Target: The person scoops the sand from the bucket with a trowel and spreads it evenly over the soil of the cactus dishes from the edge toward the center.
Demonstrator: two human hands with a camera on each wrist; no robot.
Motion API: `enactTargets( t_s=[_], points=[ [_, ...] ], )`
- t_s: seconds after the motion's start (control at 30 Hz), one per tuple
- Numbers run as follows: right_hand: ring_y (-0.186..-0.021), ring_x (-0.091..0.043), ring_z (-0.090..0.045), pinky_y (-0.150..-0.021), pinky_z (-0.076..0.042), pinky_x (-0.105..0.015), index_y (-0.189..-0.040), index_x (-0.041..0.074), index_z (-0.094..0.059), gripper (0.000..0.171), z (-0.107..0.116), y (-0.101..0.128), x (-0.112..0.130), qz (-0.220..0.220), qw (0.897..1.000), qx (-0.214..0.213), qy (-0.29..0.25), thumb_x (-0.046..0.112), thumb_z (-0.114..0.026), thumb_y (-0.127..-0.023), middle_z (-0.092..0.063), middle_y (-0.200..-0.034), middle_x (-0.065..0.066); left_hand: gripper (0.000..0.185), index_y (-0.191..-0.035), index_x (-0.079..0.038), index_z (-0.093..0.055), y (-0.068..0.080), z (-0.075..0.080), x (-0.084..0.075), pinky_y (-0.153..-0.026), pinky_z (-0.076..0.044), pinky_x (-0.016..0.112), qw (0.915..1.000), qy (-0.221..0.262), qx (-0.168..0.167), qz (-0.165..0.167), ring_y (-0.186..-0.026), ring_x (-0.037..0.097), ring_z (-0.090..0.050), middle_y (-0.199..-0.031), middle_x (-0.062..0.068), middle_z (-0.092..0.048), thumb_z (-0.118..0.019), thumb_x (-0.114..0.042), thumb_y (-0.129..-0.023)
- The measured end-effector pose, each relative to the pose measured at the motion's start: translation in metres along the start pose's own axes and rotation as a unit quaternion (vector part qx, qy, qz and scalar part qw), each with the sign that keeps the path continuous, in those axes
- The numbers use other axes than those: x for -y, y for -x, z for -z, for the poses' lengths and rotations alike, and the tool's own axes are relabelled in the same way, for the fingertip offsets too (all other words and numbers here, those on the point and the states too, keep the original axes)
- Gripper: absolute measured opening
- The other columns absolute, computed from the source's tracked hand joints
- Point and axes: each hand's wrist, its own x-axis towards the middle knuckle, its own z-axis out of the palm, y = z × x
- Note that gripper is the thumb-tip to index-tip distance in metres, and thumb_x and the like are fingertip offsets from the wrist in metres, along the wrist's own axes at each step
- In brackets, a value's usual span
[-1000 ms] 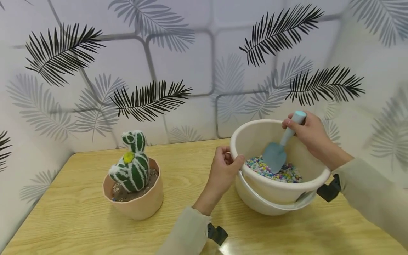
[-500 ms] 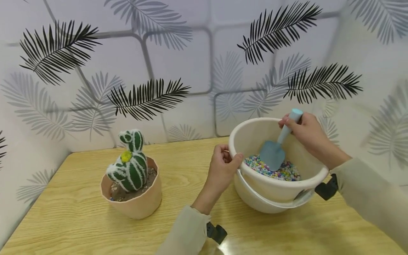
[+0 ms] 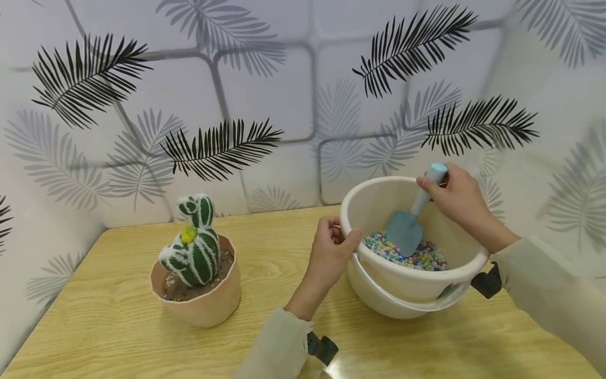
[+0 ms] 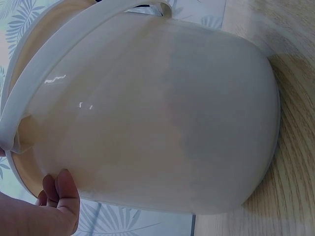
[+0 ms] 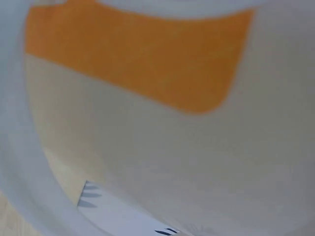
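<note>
A cream bucket stands on the table at the right of the head view, with its bail handle hanging down the near side. Pastel beads in several colours cover its bottom. My left hand grips the bucket's left rim, thumb and curled fingers at the edge. In the left wrist view, those fingers lie against the upper wall. My right hand holds a light blue shovel by its handle, blade down in the beads. The right wrist view shows the bucket wall close up, with an orange patch.
A peach pot with a green and white cactus, yellow flower on it, stands on the wooden table at the left. Behind the table rises a wall patterned with leaves.
The right fingers have shifted slightly on the shovel's handle, whose top leans a little further left. The head view has moved a little. My left hand stays on the rim.
</note>
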Motion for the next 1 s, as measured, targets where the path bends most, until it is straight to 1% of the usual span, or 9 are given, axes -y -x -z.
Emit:
enactTargets(
  t_s=[0.1,0.17,0.23,0.37,0.47,0.57,0.77,0.93,1.0],
  points=[
    [-0.076,-0.008,-0.056,-0.062,-0.047,-0.018,-0.108,-0.007,-0.057,0.041,-0.001,-0.001,-0.003,-0.007,0.999,0.013,-0.034,0.033,-0.052,-0.098,-0.062,-0.101,-0.026,0.038,-0.117,0.002,-0.044,0.0,-0.001,0.001,-0.068,-0.043,0.021,1.0,0.0,-0.001,-0.001,-0.077,0.013,-0.046,-0.085,0.004,-0.048,-0.06,-0.017,-0.088],
    [-0.074,0.005,-0.053,-0.063,-0.048,-0.011,-0.109,-0.007,-0.058,0.04,-0.002,-0.003,-0.004,-0.011,0.998,0.022,-0.057,0.031,-0.052,-0.098,-0.063,-0.104,-0.027,0.039,-0.117,0.002,-0.044,0.0,-0.001,0.002,-0.068,-0.043,0.022,1.0,0.0,-0.002,-0.001,-0.077,0.013,-0.046,-0.085,0.004,-0.048,-0.06,-0.017,-0.088],
    [-0.074,0.014,-0.049,-0.064,-0.047,-0.007,-0.111,-0.007,-0.058,0.041,-0.003,-0.004,-0.004,-0.016,0.997,0.032,-0.075,0.031,-0.051,-0.099,-0.063,-0.107,-0.026,0.039,-0.117,0.002,-0.043,0.0,0.0,0.002,-0.068,-0.043,0.022,1.0,-0.001,0.0,-0.003,-0.077,0.013,-0.046,-0.085,0.004,-0.047,-0.06,-0.017,-0.088],
    [-0.075,0.015,-0.048,-0.065,-0.047,-0.006,-0.112,-0.005,-0.058,0.042,-0.003,-0.005,-0.004,-0.023,0.996,0.032,-0.081,0.034,-0.049,-0.099,-0.064,-0.104,-0.02,0.039,-0.117,0.003,-0.043,0.0,0.0,0.002,-0.068,-0.043,0.021,1.0,0.002,0.001,-0.008,-0.077,0.013,-0.046,-0.085,0.004,-0.047,-0.06,-0.017,-0.088],
    [-0.076,0.015,-0.051,-0.067,-0.049,-0.007,-0.112,-0.006,-0.056,0.04,-0.003,-0.005,-0.003,-0.025,0.993,0.025,-0.11,0.031,-0.05,-0.099,-0.065,-0.091,-0.001,0.039,-0.117,0.003,-0.043,-0.001,0.0,0.002,-0.068,-0.043,0.021,0.9999,0.004,0.001,-0.011,-0.077,0.013,-0.046,-0.084,0.004,-0.047,-0.06,-0.017,-0.088],
    [-0.077,0.015,-0.054,-0.071,-0.05,-0.008,-0.113,-0.009,-0.053,0.037,-0.002,-0.007,-0.004,-0.028,0.987,0.033,-0.152,0.025,-0.049,-0.1,-0.06,-0.084,0.015,0.039,-0.117,0.002,-0.043,-0.001,0.0,0.002,-0.067,-0.043,0.021,0.9999,0.002,0.003,-0.014,-0.077,0.013,-0.046,-0.084,0.004,-0.047,-0.06,-0.017,-0.087],
    [-0.082,0.013,-0.057,-0.078,-0.051,-0.01,-0.119,-0.013,-0.046,0.038,-0.001,-0.011,-0.007,-0.046,0.969,0.084,-0.226,0.019,-0.047,-0.1,-0.059,-0.085,0.022,0.038,-0.118,0.001,-0.044,-0.002,0.0,0.001,-0.068,-0.043,0.022,1.0,0.005,0.003,-0.007,-0.077,0.013,-0.047,-0.085,0.004,-0.047,-0.059,-0.018,-0.088],
    [-0.087,0.01,-0.061,-0.082,-0.049,-0.009,-0.118,-0.009,-0.043,0.032,-0.001,-0.014,-0.012,-0.058,0.936,0.127,-0.324,0.017,-0.047,-0.1,-0.065,-0.085,0.023,0.039,-0.118,0.001,-0.043,-0.001,0.0,0.0,-0.069,-0.044,0.023,1.0,0.007,0.003,-0.001,-0.078,0.013,-0.047,-0.086,0.004,-0.047,-0.059,-0.018,-0.088],
    [-0.089,0.009,-0.061,-0.083,-0.049,-0.009,-0.117,-0.008,-0.042,0.03,-0.002,-0.015,-0.013,-0.057,0.929,0.139,-0.338,0.017,-0.046,-0.1,-0.066,-0.086,0.021,0.039,-0.118,0.001,-0.043,-0.002,0.0,0.0,-0.069,-0.044,0.023,1.0,0.007,0.004,-0.001,-0.078,0.014,-0.047,-0.086,0.004,-0.047,-0.059,-0.018,-0.089]
  ],
)
